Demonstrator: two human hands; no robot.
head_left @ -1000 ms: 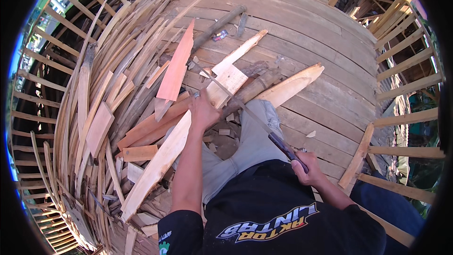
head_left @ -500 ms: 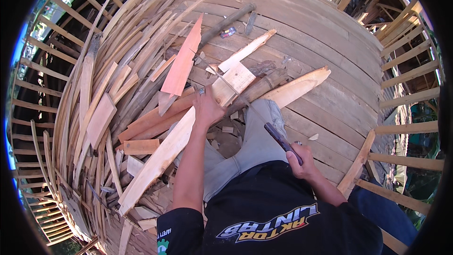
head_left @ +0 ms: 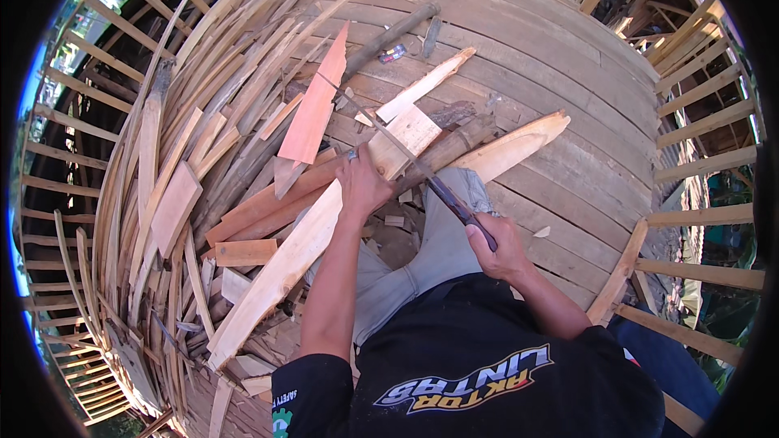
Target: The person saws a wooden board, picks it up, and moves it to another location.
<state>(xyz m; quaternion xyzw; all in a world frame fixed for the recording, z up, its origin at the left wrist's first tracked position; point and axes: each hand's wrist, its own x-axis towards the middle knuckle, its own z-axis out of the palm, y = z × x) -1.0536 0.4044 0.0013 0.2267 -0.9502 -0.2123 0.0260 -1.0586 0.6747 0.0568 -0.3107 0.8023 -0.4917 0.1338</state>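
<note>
Two hands are busy at one pale plank (head_left: 284,268), which lies in front of the person and a little to the left, its long axis slanting from lower left to upper right. The left hand (head_left: 365,184) is clamped over the plank past its middle, toward the upper end, with the fingers bent over the wood; how far they wrap beneath is hidden. The right hand (head_left: 493,245) is closed around the dark handle (head_left: 458,207) of a long, narrow blade (head_left: 373,121).

The main relation is a crossing: the blade runs from the right hand up and to the left, cutting across the line of the plank between the left hand and the plank's squared upper end. The left hand is the nearer one to that crossing, just beside it, while the right hand stands off to the lower right by the handle's length and more. Whether the blade touches the wood or hangs above it, I cannot tell.

Next to the plank's upper end lies a round log (head_left: 464,139); a tapered pale board (head_left: 519,146) lies beyond it, and a pointed reddish board (head_left: 312,126) lies left of the blade.
</note>
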